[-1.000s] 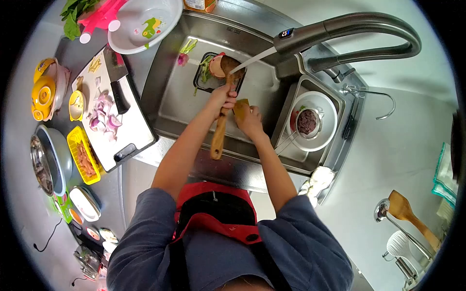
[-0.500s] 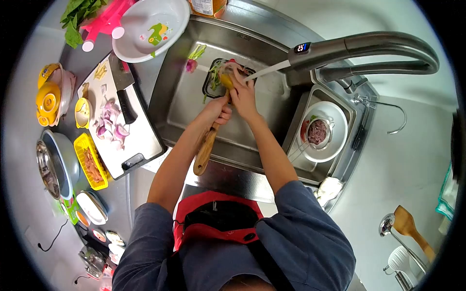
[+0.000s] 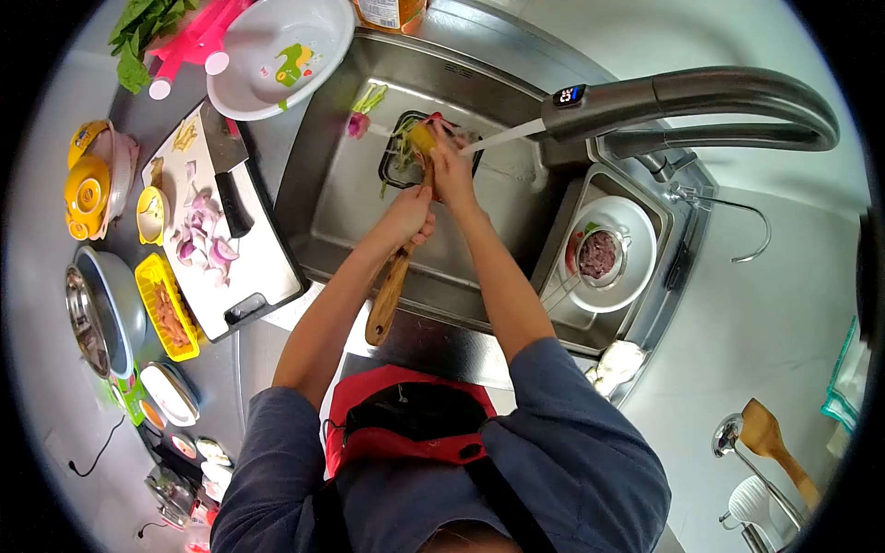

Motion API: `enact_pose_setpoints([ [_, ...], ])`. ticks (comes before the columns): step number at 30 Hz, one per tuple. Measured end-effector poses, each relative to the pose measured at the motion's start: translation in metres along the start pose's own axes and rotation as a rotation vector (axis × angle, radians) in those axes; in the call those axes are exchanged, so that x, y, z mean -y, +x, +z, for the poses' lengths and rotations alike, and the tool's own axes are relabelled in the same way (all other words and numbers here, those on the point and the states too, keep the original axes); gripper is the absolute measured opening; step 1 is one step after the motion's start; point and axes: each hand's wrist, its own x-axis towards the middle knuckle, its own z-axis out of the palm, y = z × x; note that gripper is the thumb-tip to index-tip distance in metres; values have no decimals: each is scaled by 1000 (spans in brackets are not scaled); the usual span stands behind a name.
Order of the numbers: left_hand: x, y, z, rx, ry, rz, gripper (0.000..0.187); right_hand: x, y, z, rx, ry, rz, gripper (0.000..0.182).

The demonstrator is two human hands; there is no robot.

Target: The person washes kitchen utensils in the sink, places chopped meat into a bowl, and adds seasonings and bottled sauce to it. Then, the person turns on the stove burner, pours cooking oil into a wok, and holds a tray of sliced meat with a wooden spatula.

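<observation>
My left hand (image 3: 407, 217) is wrapped round the wooden handle (image 3: 390, 290) of a long utensil above the sink (image 3: 359, 221). The utensil's yellowish head (image 3: 421, 138) is near the stream of water from the faucet (image 3: 682, 97). Beside that head is my right hand (image 3: 451, 170), its fingers blurred; whether they grip it I cannot tell. Below lies the drain basket (image 3: 387, 170) with green scraps in and around it. A purple and green vegetable scrap (image 3: 359, 125) rests on the sink floor to the left.
Left of the sink, a cutting board (image 3: 263, 267) holds a knife (image 3: 226, 166) and cut onion (image 3: 203, 230). A white basin (image 3: 327, 46) stands at the upper left. To the right, a strainer of minced meat (image 3: 599, 255) sits over a white bowl (image 3: 636, 221).
The utensil's head has turned, showing more yellow, and my right hand has shifted slightly, its fingers now blurred. The whole view has moved a little.
</observation>
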Motion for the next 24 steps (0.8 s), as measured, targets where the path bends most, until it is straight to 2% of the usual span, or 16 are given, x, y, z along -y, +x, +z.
enact_pose_setpoints([
  [1, -2, -4, 1, -1, 5, 14, 33, -9, 5, 1, -2, 1, -3, 45],
  [3, -3, -6, 1, -8, 12, 31, 33, -31, 13, 3, -60, -239, 21, 45],
  [4, 0, -6, 0, -58, 83, 76, 34, -33, 19, 4, -21, -219, 232, 35],
  [6, 13, 4, -5, -113, 162, 117, 35, -20, 26, -31, 28, 371, 775, 28],
  [7, 21, 15, -11, -268, 469, 299, 32, -22, 21, -36, 27, 377, 775, 28],
  [8, 30, 26, -15, -422, 772, 482, 30, -24, 17, -41, -118, 403, 733, 27],
  [9, 24, 21, -13, -422, 770, 483, 30, -23, 11, -45, -264, 425, 689, 26],
  [10, 11, 11, -9, -355, 595, 377, 26, -6, 8, -54, -265, 422, 685, 26],
  [11, 4, 5, -6, -285, 420, 269, 24, 13, 2, -61, -242, 149, 364, 28],
  [12, 4, 6, -4, -283, 417, 270, 24, 31, -3, -66, -209, -121, 41, 31],
  [13, 4, 8, -3, -246, 330, 279, 23, 42, -6, -64, -208, -124, 42, 31],
  [15, 9, 14, -1, -207, 249, 288, 23, 58, -10, -54, 49, -163, -124, 32],
  [19, 23, 15, 10, -327, 332, 483, 24, 13, 18, -30, -65, -333, -42, 32],
  [21, 23, 3, 16, -374, 351, 542, 24, -9, 33, -29, 47, 319, 364, 29],
  [22, 16, 1, 17, -392, 359, 546, 23, -6, 31, -24, -43, 179, 204, 29],
  [24, 15, 8, 14, -411, 361, 545, 22, 9, 13, -21, -34, 228, 88, 29],
])
